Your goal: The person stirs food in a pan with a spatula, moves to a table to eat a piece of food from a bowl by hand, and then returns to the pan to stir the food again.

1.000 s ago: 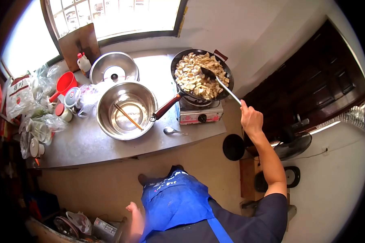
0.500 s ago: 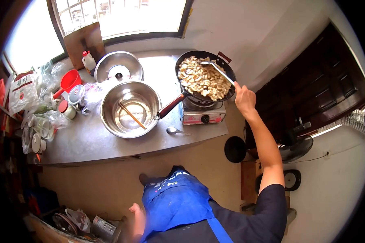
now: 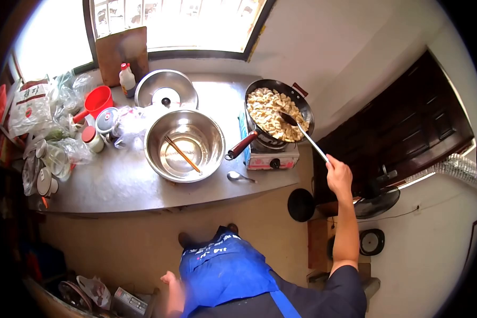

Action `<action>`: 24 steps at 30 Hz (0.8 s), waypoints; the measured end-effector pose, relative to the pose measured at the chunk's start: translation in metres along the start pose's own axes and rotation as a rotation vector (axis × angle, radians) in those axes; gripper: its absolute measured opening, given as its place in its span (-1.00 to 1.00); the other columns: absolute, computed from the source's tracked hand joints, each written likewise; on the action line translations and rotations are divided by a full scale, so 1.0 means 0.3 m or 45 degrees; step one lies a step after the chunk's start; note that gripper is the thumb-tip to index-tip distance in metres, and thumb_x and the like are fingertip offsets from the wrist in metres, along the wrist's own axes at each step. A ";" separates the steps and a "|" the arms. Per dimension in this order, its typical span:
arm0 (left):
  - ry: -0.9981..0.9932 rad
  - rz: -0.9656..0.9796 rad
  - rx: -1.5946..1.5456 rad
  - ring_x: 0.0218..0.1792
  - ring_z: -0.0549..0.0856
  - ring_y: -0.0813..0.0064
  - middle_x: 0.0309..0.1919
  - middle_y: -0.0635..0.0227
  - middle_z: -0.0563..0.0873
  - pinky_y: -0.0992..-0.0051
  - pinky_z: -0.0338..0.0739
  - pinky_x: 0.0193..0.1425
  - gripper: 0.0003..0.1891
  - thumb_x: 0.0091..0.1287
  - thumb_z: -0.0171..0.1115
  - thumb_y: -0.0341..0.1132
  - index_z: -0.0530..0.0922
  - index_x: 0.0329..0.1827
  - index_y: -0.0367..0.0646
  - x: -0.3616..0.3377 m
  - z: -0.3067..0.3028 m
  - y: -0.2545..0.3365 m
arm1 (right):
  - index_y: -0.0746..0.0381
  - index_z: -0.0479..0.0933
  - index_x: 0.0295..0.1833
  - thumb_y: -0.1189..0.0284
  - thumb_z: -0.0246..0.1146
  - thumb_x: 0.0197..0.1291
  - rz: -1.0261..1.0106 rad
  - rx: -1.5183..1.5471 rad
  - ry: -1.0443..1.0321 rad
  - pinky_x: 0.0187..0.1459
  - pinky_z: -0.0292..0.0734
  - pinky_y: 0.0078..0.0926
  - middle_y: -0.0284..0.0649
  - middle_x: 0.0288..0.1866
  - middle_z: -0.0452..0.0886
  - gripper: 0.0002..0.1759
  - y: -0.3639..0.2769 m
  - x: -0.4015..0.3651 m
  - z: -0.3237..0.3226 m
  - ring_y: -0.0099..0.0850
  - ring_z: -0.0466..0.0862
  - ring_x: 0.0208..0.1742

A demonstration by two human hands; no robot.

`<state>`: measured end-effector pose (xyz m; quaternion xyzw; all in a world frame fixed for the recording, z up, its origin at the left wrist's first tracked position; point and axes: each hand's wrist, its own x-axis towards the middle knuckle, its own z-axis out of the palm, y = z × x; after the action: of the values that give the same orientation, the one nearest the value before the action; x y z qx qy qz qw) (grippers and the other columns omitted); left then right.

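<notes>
My right hand (image 3: 339, 176) is closed around the metal handle of a spatula (image 3: 315, 144). Its dark blade dips into pale, chunky pieces of food (image 3: 270, 108) that fill much of a black wok (image 3: 308, 121). The wok sits on a portable gas stove (image 3: 273, 160), its brown handle pointing front-left toward a steel pot (image 3: 149, 164). A pair of wooden chopsticks (image 3: 183, 154) leans inside that pot. Low at my left side, beside the blue apron (image 3: 222, 275), my left hand (image 3: 169, 277) hangs with its fingers curled and nothing visible in them.
A spoon (image 3: 241, 177) lies on the steel counter (image 3: 116, 185) near its front edge. Behind the pot are a steel lid (image 3: 183, 82) and a bottle (image 3: 127, 79). A red scoop (image 3: 98, 100), jars and plastic bags crowd the left. A dark door (image 3: 403, 132) is at right.
My right hand has drawn down and right, away from the wok. The spatula's blade has shifted from the back of the food to its right side. The whole view has shifted slightly.
</notes>
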<state>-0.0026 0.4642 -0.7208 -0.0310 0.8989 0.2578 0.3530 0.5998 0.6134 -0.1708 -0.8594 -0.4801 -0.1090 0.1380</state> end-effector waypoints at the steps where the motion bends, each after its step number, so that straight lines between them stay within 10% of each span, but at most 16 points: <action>1: -0.004 -0.005 0.039 0.04 0.70 -0.02 0.24 -0.13 0.55 0.06 0.71 -0.01 -0.46 0.22 0.16 -0.43 0.37 0.29 -0.46 0.018 0.005 0.012 | 0.17 0.67 0.14 0.35 0.21 0.33 0.072 0.100 0.026 -0.03 0.58 -0.13 0.12 -0.13 0.71 -0.68 -0.008 -0.035 -0.005 0.07 0.70 -0.07; 3: -0.010 0.012 0.046 0.08 0.69 0.00 0.22 -0.15 0.56 0.12 0.69 0.05 -0.48 0.22 0.14 -0.44 0.39 0.27 -0.47 -0.005 -0.025 0.070 | 0.22 0.64 0.19 0.42 0.22 0.35 0.062 0.298 0.194 -0.19 0.56 -0.31 0.00 -0.28 0.73 -0.66 0.003 -0.107 0.038 -0.19 0.75 -0.25; 5: -0.008 0.030 0.057 0.11 0.68 0.02 0.20 -0.16 0.58 0.18 0.67 0.12 -0.49 0.23 0.12 -0.46 0.40 0.26 -0.49 -0.016 -0.024 0.099 | 0.32 0.60 0.25 0.45 0.20 0.43 0.293 0.561 0.226 -0.45 0.28 -0.65 -0.44 -0.49 0.45 -0.65 0.019 -0.168 0.127 -0.69 0.32 -0.50; 13: -0.269 0.105 0.176 0.21 0.62 0.16 0.02 -0.04 0.75 0.18 0.47 0.34 -0.29 0.48 0.02 0.18 0.71 -0.11 -0.49 0.013 -0.108 0.237 | 0.22 0.54 0.31 0.35 0.08 0.54 0.881 1.554 0.232 -0.72 0.01 -0.78 -0.51 -0.56 0.37 -0.64 -0.256 -0.217 0.232 -0.80 0.19 -0.70; 24: -0.264 0.109 0.076 0.19 0.61 0.21 -0.09 -0.02 0.79 0.25 0.38 0.39 -0.51 0.35 -0.06 -0.24 0.67 -0.17 -0.60 -0.073 -0.194 -0.023 | 0.24 0.53 0.13 0.28 -0.04 0.59 0.902 2.126 0.171 -0.71 -0.01 -0.72 -0.48 -0.57 0.26 -0.68 -0.249 -0.113 0.187 -0.74 0.15 -0.69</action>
<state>-0.0205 0.4272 -0.6735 0.0448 0.8654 0.2475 0.4335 0.5216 0.6432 -0.2244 -0.5693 -0.1017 0.2732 0.7687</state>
